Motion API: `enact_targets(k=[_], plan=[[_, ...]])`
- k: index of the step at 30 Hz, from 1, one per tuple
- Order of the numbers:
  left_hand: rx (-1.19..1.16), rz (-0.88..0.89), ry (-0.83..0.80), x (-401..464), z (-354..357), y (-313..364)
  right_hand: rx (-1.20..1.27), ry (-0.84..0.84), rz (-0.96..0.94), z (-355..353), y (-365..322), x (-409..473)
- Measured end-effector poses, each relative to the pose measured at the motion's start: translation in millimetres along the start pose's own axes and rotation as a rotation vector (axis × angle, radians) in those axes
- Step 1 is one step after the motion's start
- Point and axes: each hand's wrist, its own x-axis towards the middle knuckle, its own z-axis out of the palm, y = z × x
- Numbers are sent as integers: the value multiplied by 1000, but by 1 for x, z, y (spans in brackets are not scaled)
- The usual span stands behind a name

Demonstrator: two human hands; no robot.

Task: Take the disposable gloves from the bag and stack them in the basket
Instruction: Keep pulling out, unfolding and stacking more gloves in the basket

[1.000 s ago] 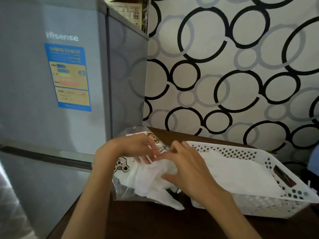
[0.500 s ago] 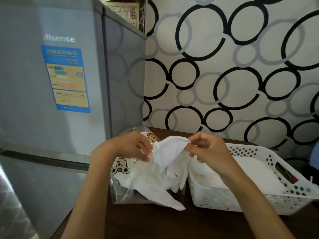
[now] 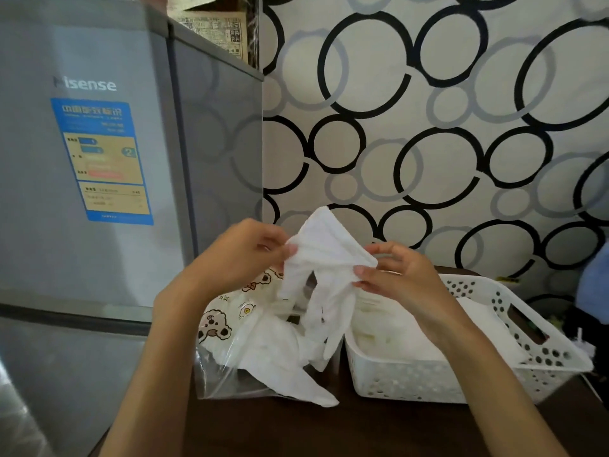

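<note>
Lifted higher than half a second ago: thin, crinkly white glove, cuff up, finger ends dangling between clear cartoon-bear bag and perforated white basket on the dark table. Pinched at each edge by left hand and right hand, fingers closed on it.

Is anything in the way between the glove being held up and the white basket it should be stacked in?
Nothing visible blocks it. The glove, pinched between the left hand and right hand, hangs above the gap between the bag and the basket. The basket is open-topped, holding only flat gloves already stacked.
</note>
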Motion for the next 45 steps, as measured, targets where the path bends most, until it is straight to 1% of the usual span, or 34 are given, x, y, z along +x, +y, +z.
enact_targets(k=[2, 4, 5, 6, 7, 9, 10, 11, 12, 15, 17, 19, 21, 23, 24, 26, 28, 30, 31, 33, 35, 37, 39, 43, 44, 45], plan=[[-29, 19, 100, 1, 1, 2, -200, -85, -9, -9, -2, 0], [-101, 47, 163, 3, 6, 8, -401, -229, -7, -17, -4, -2], [-125, 68, 158, 3, 9, 11, -466, -286, -5, -19, -4, -3], [-142, 95, 120, 3, 12, 15, -473, -316, -10, -18, -5, -3], [-160, 124, 59, 3, 17, 21, -394, -323, -20, -18, -5, -2], [-220, 167, -56, 2, 25, 31, -57, -336, -7, -18, -4, 2], [-258, 183, -87, 1, 27, 34, 80, -370, 0, -19, -3, 3], [-291, 198, -98, 1, 30, 38, 136, -402, -2, -19, -3, 2], [-312, 198, -92, 1, 32, 40, 126, -418, -5, -18, -5, -1], [-315, 155, -29, 4, 37, 38, 49, -335, 39, -21, -6, -5], [-301, 106, -21, 5, 38, 35, 94, -270, 34, -27, -9, -4], [-287, 76, -100, 4, 38, 32, 182, -219, 18, -35, -11, -3], [-280, 94, -179, 4, 40, 32, 230, -178, 14, -46, -12, -2], [-313, 111, -186, 5, 42, 33, 149, -144, 22, -59, -13, -1], [-333, 112, -181, 5, 42, 34, 72, -149, 31, -65, -13, -2], [-365, 108, -184, 6, 44, 36, -59, -218, 62, -75, -14, -5], [-376, 101, -175, 7, 46, 37, -99, -252, 85, -79, -16, -10], [-363, 90, -150, 7, 50, 36, -99, -202, 78, -79, -16, -10], [-348, 86, -133, 9, 53, 38, -109, -146, 54, -80, -16, -10], [-318, 57, -67, 11, 61, 38, -145, 1, -33, -81, -17, -8], [-317, 5, 30, 16, 69, 37, -171, 123, -164, -80, -20, -7], [-347, -35, 128, 20, 78, 43, -189, 206, -321, -77, -21, -7], [-383, -57, 224, 26, 86, 55, -203, 291, -430, -70, -22, -5], [-603, -180, 389, 36, 100, 82, -314, 528, -570, -53, -27, 2], [-609, -197, 427, 38, 102, 86, -346, 552, -591, -50, -31, 1], [-566, -191, 477, 38, 104, 87, -385, 558, -603, -47, -33, 1]])
